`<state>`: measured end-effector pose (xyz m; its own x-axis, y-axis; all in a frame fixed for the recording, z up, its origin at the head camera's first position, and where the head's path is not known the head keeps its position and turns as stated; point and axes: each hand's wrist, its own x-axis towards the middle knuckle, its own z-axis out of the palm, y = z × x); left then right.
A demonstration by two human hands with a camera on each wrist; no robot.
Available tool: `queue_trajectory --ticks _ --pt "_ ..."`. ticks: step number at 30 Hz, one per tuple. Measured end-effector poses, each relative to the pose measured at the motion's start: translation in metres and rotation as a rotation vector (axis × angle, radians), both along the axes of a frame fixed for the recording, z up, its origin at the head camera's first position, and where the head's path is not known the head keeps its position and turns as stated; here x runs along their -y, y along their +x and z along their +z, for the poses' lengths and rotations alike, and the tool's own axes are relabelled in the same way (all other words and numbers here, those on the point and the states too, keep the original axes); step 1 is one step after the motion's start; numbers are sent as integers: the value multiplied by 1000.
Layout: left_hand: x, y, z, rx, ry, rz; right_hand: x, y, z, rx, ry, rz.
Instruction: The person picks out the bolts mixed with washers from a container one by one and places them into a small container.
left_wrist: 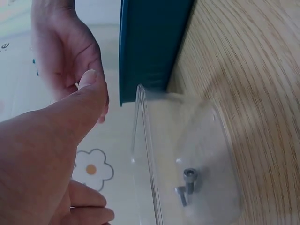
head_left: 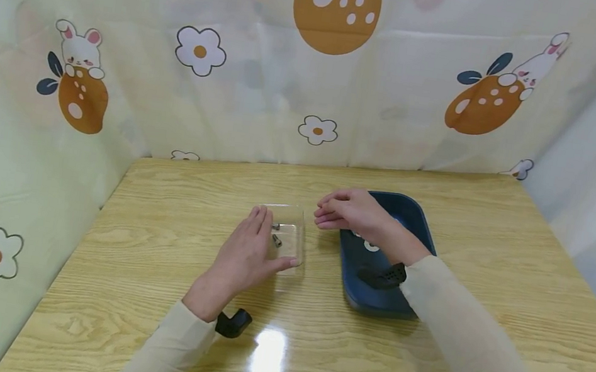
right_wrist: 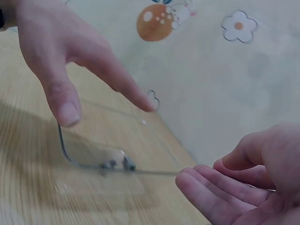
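A clear plastic box (head_left: 292, 226) stands on the table with two socket-head screws (left_wrist: 190, 177) inside. My left hand (head_left: 249, 249) is over the box's left side, fingers straight and thumb spread along its near rim. To the right is a dark blue tray (head_left: 350, 282). My right hand (head_left: 354, 213) is above the tray's left edge, near the box but apart from it. Its fingers lie together and the thumb rests against them, as the right wrist view shows. Whether anything small is between them cannot be made out.
White ring-shaped pieces (head_left: 371, 246) lie in the blue tray, partly hidden by the right forearm. Patterned curtains (head_left: 253, 97) hang behind the wooden table (head_left: 147, 279) and on both sides. Black wrist mounts (head_left: 234, 323) stick out from both wrists.
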<state>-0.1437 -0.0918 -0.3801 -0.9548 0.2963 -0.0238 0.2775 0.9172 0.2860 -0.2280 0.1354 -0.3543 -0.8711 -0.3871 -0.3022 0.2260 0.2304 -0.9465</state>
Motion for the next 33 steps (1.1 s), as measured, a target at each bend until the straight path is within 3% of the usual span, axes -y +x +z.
queue_trajectory --ticks 11,18,33 --pt "-14 -1 2 -7 23 -52 -42 -3 -5 5 1 -40" --pt "-27 1 2 29 49 -73 -59 -5 -11 16 30 -93" --pt "-62 3 -1 32 -15 -176 -76 -1 -30 -41 132 -123"
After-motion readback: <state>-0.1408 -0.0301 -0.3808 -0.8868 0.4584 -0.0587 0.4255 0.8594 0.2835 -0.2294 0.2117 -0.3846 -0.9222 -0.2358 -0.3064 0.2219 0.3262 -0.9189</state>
